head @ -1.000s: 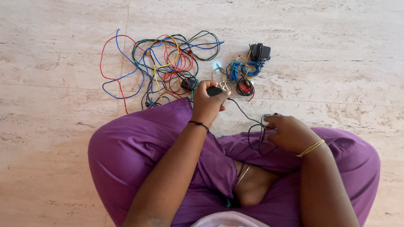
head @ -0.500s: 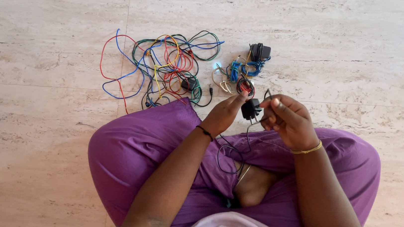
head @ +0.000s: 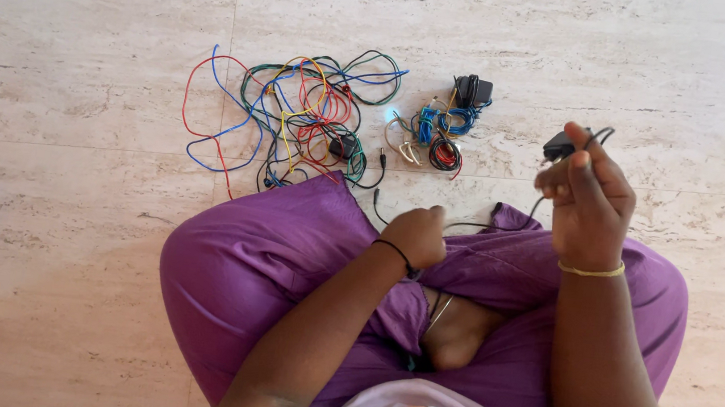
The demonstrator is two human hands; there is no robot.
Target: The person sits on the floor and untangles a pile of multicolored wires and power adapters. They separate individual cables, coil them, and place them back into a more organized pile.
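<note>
Sitting cross-legged on the pale stone floor [head: 62, 244], we lift the small black adapter [head: 558, 145] up in our right hand [head: 589, 205], fingers pinched around it, well to the right of the tangle of coloured wires [head: 295, 116]. Our left hand [head: 416, 236] rests closed on the lap, apparently gripping the thin black cord [head: 468, 226], so the lead hangs stretched between both hands. Just right of the tangle sit 1 small wire bundle [head: 428, 134] and 1 second black adapter [head: 471, 90].
</note>
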